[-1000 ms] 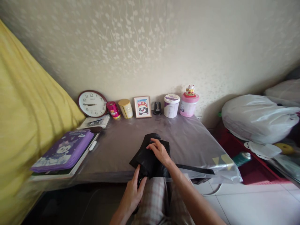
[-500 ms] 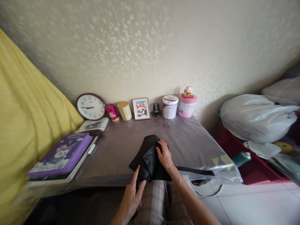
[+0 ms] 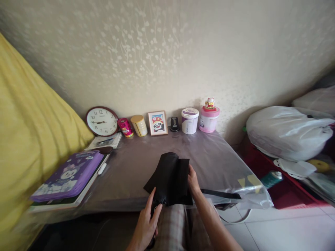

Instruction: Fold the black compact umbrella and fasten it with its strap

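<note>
A black folding umbrella (image 3: 167, 177) lies collapsed over the table's front edge, its canopy loose in wide folds. My left hand (image 3: 148, 221) is closed around its dark handle, with thumb and forefinger up by the base of the canopy. At the canopy's right side, my right hand (image 3: 193, 179) grips a fold of the cloth; most of its fingers are hidden behind the flap. A black strap-like strip (image 3: 222, 194) lies along the table edge to the right of my right wrist.
A clear-covered table (image 3: 125, 167) bears a purple case (image 3: 69, 176) on books at left. Along the wall stand a clock (image 3: 102, 121), tins (image 3: 139, 125), a picture frame (image 3: 157, 123) and two tubs (image 3: 190, 121). A white bag (image 3: 286, 130) and spray can (image 3: 272, 179) are at right.
My right hand has moved from the top of the canopy down to its right side, and a flap now stands out to the right. My left hand keeps its hold on the handle.
</note>
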{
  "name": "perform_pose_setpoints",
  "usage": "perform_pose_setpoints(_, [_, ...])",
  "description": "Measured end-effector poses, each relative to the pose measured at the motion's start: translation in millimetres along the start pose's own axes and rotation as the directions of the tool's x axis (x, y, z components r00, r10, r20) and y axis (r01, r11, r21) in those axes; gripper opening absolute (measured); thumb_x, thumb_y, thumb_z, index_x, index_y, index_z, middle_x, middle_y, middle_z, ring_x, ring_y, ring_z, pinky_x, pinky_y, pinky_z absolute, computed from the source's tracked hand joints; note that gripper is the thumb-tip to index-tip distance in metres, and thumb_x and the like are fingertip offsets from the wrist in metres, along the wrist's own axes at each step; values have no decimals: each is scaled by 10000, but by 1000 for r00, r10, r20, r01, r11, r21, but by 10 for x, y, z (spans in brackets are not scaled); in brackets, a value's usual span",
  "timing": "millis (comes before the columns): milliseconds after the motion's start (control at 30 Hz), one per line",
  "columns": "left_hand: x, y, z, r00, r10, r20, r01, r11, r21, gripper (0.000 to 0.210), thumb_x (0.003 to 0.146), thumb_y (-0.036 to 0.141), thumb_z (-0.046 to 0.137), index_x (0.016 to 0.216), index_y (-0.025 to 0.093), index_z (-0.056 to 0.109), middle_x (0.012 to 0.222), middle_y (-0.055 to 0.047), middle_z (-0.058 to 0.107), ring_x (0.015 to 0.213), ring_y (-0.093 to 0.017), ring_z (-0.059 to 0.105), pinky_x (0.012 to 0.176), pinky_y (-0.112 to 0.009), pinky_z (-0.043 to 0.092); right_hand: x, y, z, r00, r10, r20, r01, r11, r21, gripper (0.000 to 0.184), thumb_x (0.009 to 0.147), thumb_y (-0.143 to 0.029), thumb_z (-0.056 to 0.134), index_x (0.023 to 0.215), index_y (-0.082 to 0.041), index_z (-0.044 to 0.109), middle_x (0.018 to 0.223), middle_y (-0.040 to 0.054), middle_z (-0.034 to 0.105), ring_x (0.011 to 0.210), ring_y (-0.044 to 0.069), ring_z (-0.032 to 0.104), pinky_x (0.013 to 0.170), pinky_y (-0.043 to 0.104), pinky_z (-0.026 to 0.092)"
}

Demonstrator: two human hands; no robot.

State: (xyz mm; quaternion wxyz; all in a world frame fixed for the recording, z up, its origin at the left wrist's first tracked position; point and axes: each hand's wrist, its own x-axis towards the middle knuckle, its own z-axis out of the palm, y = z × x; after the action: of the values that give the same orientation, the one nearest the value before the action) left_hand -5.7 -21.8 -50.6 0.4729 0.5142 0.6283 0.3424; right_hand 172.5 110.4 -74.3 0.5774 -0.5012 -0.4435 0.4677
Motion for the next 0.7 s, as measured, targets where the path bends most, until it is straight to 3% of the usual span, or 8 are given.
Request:
perform_pose_setpoints(133, [2, 2, -1, 1000, -4, 2, 4, 1000, -20, 678, 848, 543, 395, 1408, 263, 135, 469, 100, 519, 305, -93, 455, 327, -180, 388, 67, -90, 105, 987, 126, 104, -146, 966, 212, 365, 630, -269, 601, 984, -189, 561, 747, -9, 656, 661, 165, 595, 611, 263, 485])
perform_pose_setpoints(233, [7, -1, 0, 1000, -9, 3, 10, 999, -34, 681, 844, 548, 398, 1406, 269, 134, 462, 106, 501, 301, -90, 439, 321, -180, 380, 119, -88, 196, 984, 111, 136, -141, 962, 235, 439, 647, -275, 600, 1074, -197, 532, 775, -7, 661, 682, 171, 610, 607, 265, 496])
perform_pose_setpoints(333, [9, -1, -2, 1000, -16, 7, 17, 999, -44, 686, 843, 552, 397, 1408, 266, 132, 434, 115, 462, 301, -92, 427, 316, -178, 372, 182, 41, 282, 996, -23, 90, 9, 988, 152, 467, 718, -307, 549, 1171, -204, 500, 970, 39, 663, 915, 211, 608, 749, 313, 509])
perform_pose_setpoints(433, [9, 4, -5, 1000, -18, 13, 19, 998, -55, 684, 846, 556, 386, 1409, 265, 127, 428, 117, 448, 304, -93, 424, 317, -177, 373, 236, 246, 359, 979, -202, 29, 203, 978, -40, 468, 794, -314, 454, 1250, -208, 461, 1182, 64, 585, 1139, 214, 503, 935, 374, 437])
perform_pose_setpoints(567, [18, -3, -10, 1000, -15, 18, 16, 999, -52, 705, 841, 558, 394, 1410, 242, 124, 430, 111, 467, 299, -96, 429, 313, -177, 367, 261, 424, 449, 916, -401, 15, 387, 874, -294, 467, 860, -272, 331, 1306, -158, 412, 1338, 107, 451, 1236, 192, 412, 1050, 413, 316])
perform_pose_setpoints(700, [28, -39, -12, 999, -34, 13, 34, 999, -26, 724, 837, 565, 389, 1409, 195, 145, 378, 110, 445, 305, -114, 449, 324, -182, 367, 236, 384, 537, 855, -511, 89, 488, 734, -472, 442, 903, -252, 290, 1310, -129, 412, 1345, 137, 439, 1259, 188, 385, 1042, 413, 330])
